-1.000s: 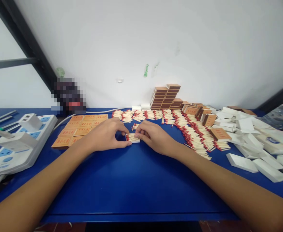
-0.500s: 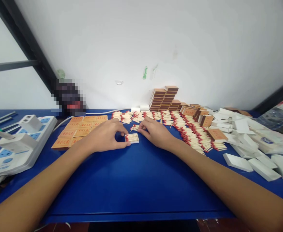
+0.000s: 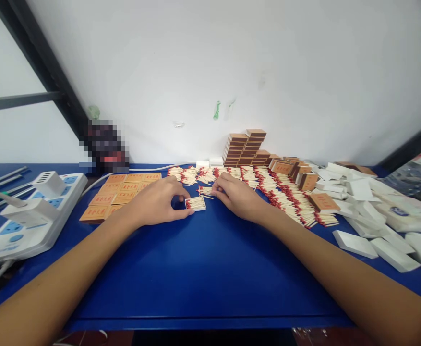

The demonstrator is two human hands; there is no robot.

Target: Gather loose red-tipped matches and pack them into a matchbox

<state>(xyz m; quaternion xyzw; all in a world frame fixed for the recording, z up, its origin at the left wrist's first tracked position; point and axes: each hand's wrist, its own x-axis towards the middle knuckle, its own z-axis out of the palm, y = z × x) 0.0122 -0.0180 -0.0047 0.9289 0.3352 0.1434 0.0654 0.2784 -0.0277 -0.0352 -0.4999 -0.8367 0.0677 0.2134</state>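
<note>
A small white tray (image 3: 200, 209) of red-tipped matches lies on the blue table (image 3: 203, 269). My left hand (image 3: 162, 201) holds its left end between thumb and fingers. Just right of the tray, my right hand (image 3: 232, 194) pinches matches (image 3: 206, 191) by their pale ends, their red heads pointing left. Behind both hands, loose matches (image 3: 248, 177) lie in rows that run on to the right.
Orange matchboxes (image 3: 104, 198) are laid out at the left, beside a white power strip (image 3: 57, 218). Brown matchboxes (image 3: 241, 150) stand stacked by the wall. White trays (image 3: 393, 253) and more boxes (image 3: 323, 202) are piled at the right.
My right hand has shifted slightly right, and the matches at its fingertips show more clearly. My left hand stays at the tray. The view has shifted a little.
</note>
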